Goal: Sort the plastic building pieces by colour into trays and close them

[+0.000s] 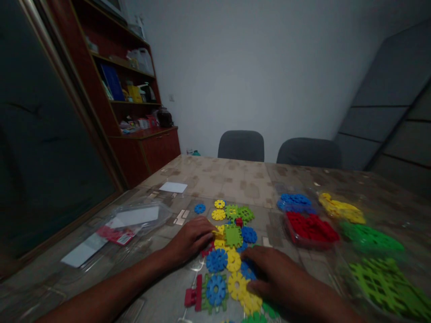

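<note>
My left hand (192, 240) has its fingers bent together at the left side of the pieces, the fingertips on a small yellow plastic building piece (219, 231) beside a light-green square piece (233, 236). My right hand (271, 273) lies low over the right side, thumb and fingers apart, partly covering a blue notched disc (247, 270). Between the hands sit another blue disc (216, 260) and a yellow disc (233, 260). Nearer me are a blue disc (216, 289) on a green square and a red connector piece (191, 297). What lies under my right palm is hidden.
On the right stand clear containers of red pieces (311, 228), blue pieces (293, 202), yellow pieces (341, 208) and green pieces (387, 282). Clear plastic packaging (144, 217) and a white card (173, 187) lie left. Two grey chairs (240, 146) stand beyond the patterned table (232, 177).
</note>
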`<state>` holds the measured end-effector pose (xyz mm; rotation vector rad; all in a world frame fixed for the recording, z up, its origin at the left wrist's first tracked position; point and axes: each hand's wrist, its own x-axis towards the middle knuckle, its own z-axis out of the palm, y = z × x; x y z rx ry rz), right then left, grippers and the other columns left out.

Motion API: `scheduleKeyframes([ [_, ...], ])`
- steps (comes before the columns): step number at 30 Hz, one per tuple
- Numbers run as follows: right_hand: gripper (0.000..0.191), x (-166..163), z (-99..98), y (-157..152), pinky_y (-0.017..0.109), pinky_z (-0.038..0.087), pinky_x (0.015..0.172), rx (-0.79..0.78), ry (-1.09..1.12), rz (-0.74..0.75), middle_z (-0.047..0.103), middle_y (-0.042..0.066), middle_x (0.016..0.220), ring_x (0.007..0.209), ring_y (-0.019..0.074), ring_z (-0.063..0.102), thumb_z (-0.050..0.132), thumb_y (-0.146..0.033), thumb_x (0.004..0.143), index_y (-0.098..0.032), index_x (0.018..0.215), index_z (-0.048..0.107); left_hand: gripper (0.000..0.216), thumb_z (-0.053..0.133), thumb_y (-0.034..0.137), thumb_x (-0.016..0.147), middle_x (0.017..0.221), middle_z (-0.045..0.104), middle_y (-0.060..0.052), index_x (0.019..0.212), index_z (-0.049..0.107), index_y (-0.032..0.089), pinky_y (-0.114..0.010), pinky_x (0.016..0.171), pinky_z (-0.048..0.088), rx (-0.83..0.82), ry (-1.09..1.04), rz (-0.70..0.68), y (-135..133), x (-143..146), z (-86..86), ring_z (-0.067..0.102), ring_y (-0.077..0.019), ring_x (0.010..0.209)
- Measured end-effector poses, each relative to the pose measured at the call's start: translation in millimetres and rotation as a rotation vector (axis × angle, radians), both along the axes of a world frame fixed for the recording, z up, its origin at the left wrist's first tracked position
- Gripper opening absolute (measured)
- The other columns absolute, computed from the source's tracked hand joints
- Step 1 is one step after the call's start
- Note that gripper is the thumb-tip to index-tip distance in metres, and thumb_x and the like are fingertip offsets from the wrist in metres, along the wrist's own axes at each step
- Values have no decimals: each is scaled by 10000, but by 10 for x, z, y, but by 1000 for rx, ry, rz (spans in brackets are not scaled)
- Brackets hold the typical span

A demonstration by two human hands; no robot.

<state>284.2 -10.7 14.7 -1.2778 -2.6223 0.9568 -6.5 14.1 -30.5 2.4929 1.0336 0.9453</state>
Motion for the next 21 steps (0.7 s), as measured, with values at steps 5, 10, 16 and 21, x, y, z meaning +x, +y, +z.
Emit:
scheduleKeyframes([
  [5, 373, 7, -16, 22, 348, 442, 916, 8, 42, 26, 687, 56, 1206, 1086, 243, 609, 663, -205, 836, -282, 1200, 635, 240, 473, 283, 1035, 959, 721, -81, 1060, 686, 178, -381, 926, 474, 123, -84, -51, -140, 139, 52, 645, -212, 926],
  [10, 252, -23, -85, 73, 281, 448, 797, 45, 76, 52, 726, 38, 1007, 914, 186, 646, 502, -118, 880, -220, 1013, 690, 219, 452, 273, 1036, 1032, 696, -106, 1108, 649, 208, -441, 992, 442, 194, 69, -227, -335, 331, 130, 633, -218, 949],
  [16, 144, -122, -19, 3, 263, 397, 696, 51, 65, -4, 719, 27, 930, 822, 170, 623, 573, -214, 860, -212, 941, 691, 375, 382, 426, 1050, 1059, 692, -142, 1189, 608, 162, -444, 997, 448, 52, 113, -386, -371, 317, 234, 627, -249, 990],
  [21, 392, -146, 52, -141, 338, 419, 762, 28, -123, -46, 707, 77, 1061, 906, 258, 626, 756, -374, 728, -227, 1080, 668, 275, 433, 324, 1048, 1062, 697, -129, 1136, 642, 169, -401, 955, 476, 30, 4, -284, -282, 228, 167, 639, -230, 1000],
])
